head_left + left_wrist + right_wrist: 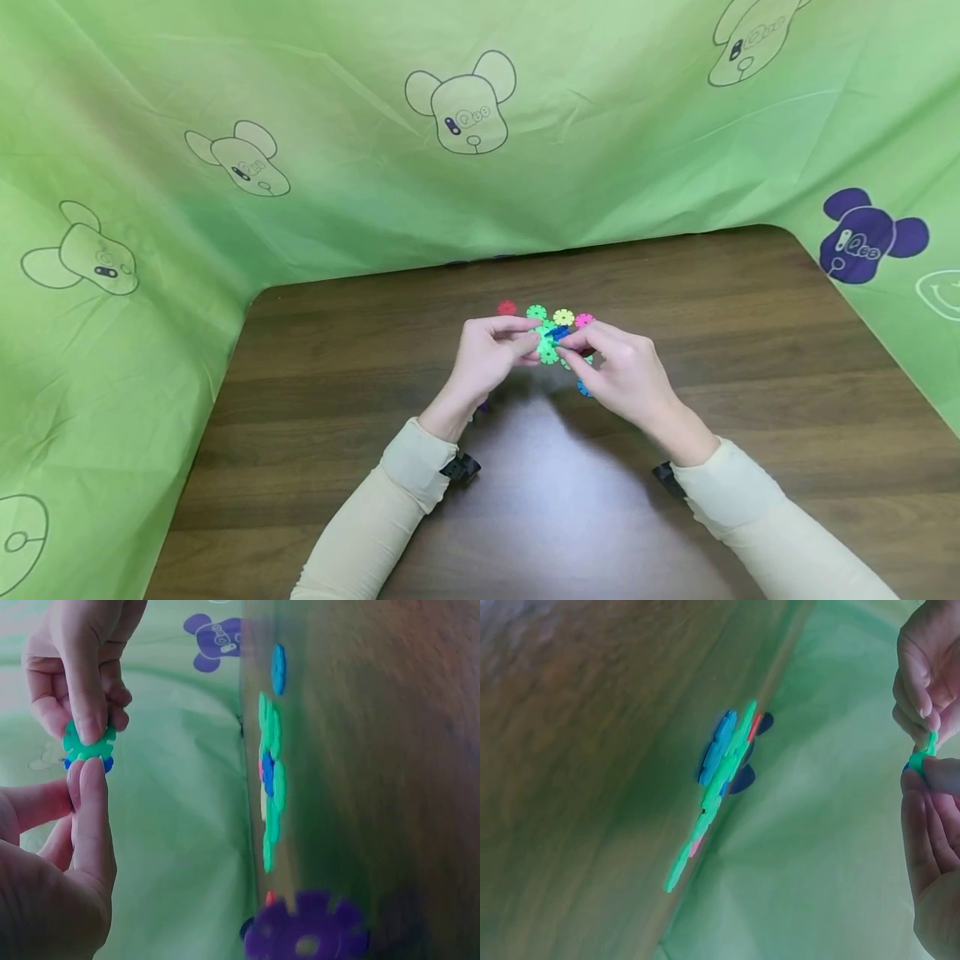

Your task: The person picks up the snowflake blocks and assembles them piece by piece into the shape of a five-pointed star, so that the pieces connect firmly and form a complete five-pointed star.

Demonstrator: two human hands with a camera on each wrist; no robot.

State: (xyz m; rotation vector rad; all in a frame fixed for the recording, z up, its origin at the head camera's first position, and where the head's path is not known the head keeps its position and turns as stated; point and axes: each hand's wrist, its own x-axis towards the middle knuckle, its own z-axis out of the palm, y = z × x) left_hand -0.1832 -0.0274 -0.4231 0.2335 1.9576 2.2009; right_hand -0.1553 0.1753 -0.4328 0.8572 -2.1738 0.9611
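L grip [487, 350] & R grip [622, 372] pinched on green disc [96, 751] + blue pc [109, 763] btwn 'em.

- "Qee" stood in outlined letters on the central bear-head outline [471, 108] of the green fabric backdrop [337, 225];
- the same "Qee" stood, slanted, on the upper-right bear-head outline [756, 42] and, smaller, on the mid-left bear-head outline [251, 167];
- "Qee" stood in pale letters on the purple bear head [859, 242] at the right;
- lettering on the far-left bear-head outline [99, 257] was too faint to read.
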